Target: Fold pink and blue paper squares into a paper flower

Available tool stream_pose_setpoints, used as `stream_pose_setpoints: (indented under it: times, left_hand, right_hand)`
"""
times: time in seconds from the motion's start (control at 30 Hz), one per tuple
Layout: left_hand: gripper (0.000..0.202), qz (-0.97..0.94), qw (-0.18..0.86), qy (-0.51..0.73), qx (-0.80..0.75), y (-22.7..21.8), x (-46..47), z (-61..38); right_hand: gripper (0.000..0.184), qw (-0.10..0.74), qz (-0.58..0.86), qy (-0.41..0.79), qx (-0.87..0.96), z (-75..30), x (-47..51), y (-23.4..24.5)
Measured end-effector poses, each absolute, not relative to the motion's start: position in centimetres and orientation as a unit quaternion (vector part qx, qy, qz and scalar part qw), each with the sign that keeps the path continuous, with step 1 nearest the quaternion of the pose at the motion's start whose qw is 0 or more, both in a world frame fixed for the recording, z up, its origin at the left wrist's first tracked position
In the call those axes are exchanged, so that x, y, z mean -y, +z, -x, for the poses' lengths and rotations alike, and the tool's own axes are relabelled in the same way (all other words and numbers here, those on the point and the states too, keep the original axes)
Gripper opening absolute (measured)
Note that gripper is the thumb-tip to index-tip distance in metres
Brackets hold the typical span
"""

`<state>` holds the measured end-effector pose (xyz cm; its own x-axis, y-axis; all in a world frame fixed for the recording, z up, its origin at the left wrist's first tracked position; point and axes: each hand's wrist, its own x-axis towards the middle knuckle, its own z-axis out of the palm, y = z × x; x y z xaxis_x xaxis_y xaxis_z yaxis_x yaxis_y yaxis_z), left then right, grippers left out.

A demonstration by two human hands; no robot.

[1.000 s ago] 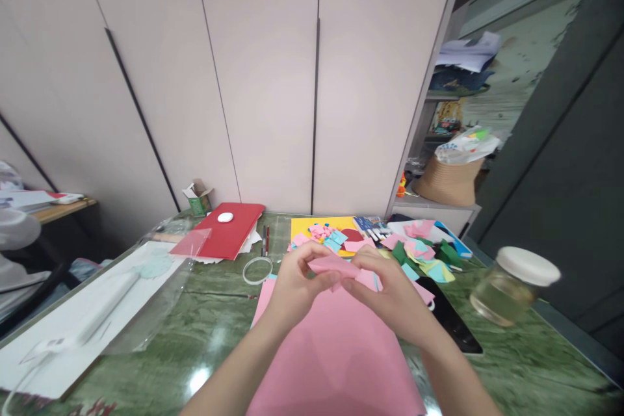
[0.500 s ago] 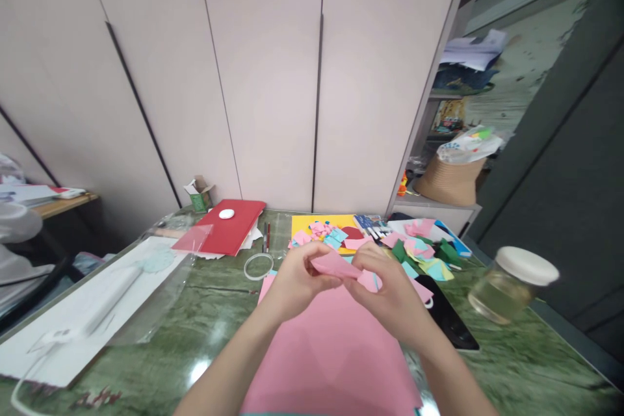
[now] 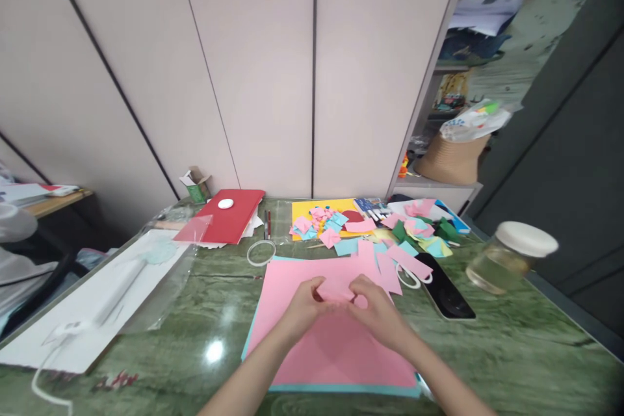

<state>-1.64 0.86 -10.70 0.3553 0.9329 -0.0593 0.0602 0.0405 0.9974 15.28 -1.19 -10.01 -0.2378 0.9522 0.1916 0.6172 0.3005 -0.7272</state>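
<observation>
Between my left hand [image 3: 308,305] and my right hand [image 3: 377,309] is a small piece of pink paper [image 3: 336,287], pinched at both sides by thumbs and fingers. Its folds are hard to make out against the pink behind it. Under my hands lies a large pink sheet [image 3: 297,279], with a light blue sheet [image 3: 341,389] showing along its edges. Just beyond are cut pink strips [image 3: 387,270] and the white handles of scissors [image 3: 408,278]. Folded pink and blue paper pieces [image 3: 336,221] rest on a yellow sheet [image 3: 297,211] farther back.
On the right are a black phone [image 3: 451,296] and a lidded jar [image 3: 507,260]. A roll of tape [image 3: 260,252], a red folder [image 3: 224,221] and a white board [image 3: 63,351] with a corded white device lie left. Green and yellow scraps [image 3: 436,246] lie back right.
Both hands have moved lower and nearer with the small pink paper, now over the large pink sheet. The view has tilted down, uncovering the strips and scissors handles.
</observation>
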Motion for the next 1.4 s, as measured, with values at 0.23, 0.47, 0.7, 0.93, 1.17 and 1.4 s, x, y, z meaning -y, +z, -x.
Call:
stream_pose_setpoints:
  times: [0.23,0.47,0.7,0.93,1.17,1.4]
  left_hand:
    - [0.024,-0.576,0.618,0.322,-0.428,-13.3,-2.0,2.2]
    - [0.028,-0.581,0.551,0.364,-0.476,-14.3,-1.1,1.8]
    - [0.016,-0.597,0.534,0.369,-0.471,-14.3,-0.5,1.2]
    - [0.027,-0.630,0.487,0.361,-0.485,-15.1,-1.8,1.6]
    - [0.025,-0.678,0.485,0.310,-0.457,-14.4,-2.5,2.0]
    - [0.030,-0.667,0.251,0.353,-0.607,-13.6,-6.3,7.6]
  right_hand:
    - [0.028,0.293,0.548,0.300,0.724,-15.3,1.0,-12.8]
    - [0.017,0.302,0.545,0.345,0.702,-15.6,1.1,-13.4]
    - [0.019,0.299,0.541,0.269,0.738,-15.1,1.3,-13.8]
    - [0.022,0.297,0.578,0.265,0.713,-15.2,0.6,-14.6]
    - [0.026,0.301,0.580,0.277,0.705,-15.8,0.5,-14.1]
    - [0.025,0.282,0.591,0.252,0.713,-16.6,0.0,-15.0]
